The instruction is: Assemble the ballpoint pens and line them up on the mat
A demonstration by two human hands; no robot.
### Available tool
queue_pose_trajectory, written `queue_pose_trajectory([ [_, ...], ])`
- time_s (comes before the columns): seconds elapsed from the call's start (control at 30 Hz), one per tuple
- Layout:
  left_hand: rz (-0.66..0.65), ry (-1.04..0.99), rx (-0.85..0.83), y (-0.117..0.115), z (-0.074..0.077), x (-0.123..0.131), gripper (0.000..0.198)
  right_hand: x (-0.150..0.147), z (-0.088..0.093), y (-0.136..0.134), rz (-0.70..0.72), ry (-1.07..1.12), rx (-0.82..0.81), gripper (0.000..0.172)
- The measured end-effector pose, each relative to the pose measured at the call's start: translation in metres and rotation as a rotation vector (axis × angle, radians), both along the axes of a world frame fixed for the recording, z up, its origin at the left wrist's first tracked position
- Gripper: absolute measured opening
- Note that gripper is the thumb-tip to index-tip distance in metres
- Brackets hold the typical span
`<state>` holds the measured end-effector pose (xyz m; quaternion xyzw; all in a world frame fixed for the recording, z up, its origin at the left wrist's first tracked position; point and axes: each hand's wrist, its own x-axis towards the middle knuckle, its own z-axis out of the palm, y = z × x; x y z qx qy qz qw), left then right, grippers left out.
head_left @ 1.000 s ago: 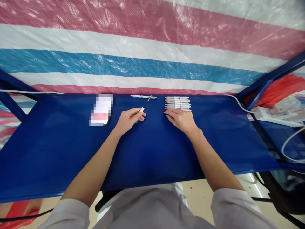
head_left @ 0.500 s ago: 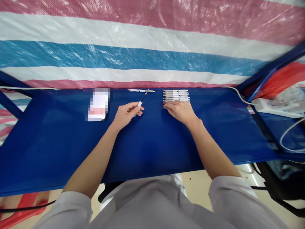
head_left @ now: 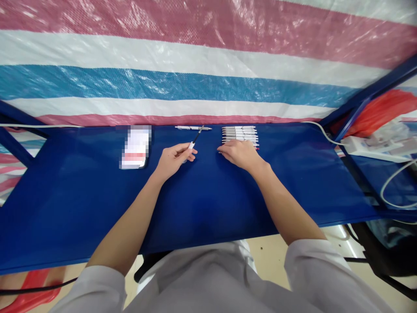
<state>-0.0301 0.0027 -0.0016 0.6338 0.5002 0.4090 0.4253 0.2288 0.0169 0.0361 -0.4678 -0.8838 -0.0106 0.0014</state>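
Note:
My left hand (head_left: 174, 158) rests on the blue table (head_left: 202, 204) with its fingers closed round a white pen (head_left: 193, 141) whose dark tip points up and away. My right hand (head_left: 237, 154) lies curled at the near edge of a neat row of several white pens (head_left: 240, 133), its fingers pressed together on the nearest pen of that row. One more white pen (head_left: 192, 128) lies alone along the far edge of the table, just beyond the held pen.
A blurred white and red card or packet (head_left: 135, 148) lies left of my left hand. A striped tarp (head_left: 195, 65) hangs behind the table. At the right are a white power strip (head_left: 374, 145) with cables, a red bag (head_left: 381, 111) and blue frame bars.
My right hand has slid a little to the left along the near edge of the pen row. My left hand keeps the same pen in much the same place.

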Motion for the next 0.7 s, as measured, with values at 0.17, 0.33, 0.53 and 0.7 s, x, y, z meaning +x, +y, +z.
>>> queue_pose_trajectory([
  [0.17, 0.004, -0.032, -0.002, 0.0, 0.0, 0.001, 0.039, -0.001, -0.001, 0.001, 0.017, -0.001, -0.004, 0.034],
  [0.33, 0.004, -0.019, -0.012, -0.001, 0.0, 0.002, 0.039, -0.002, -0.002, 0.002, 0.053, 0.143, -0.018, 0.031],
  [0.53, -0.006, -0.024, -0.016, -0.001, 0.0, -0.001, 0.039, -0.012, -0.009, 0.008, 0.018, 0.927, -0.191, 0.022],
  [0.7, 0.011, -0.052, -0.03, 0.0, 0.0, -0.005, 0.04, -0.037, -0.019, 0.018, -0.183, 1.597, -0.548, 0.026],
])
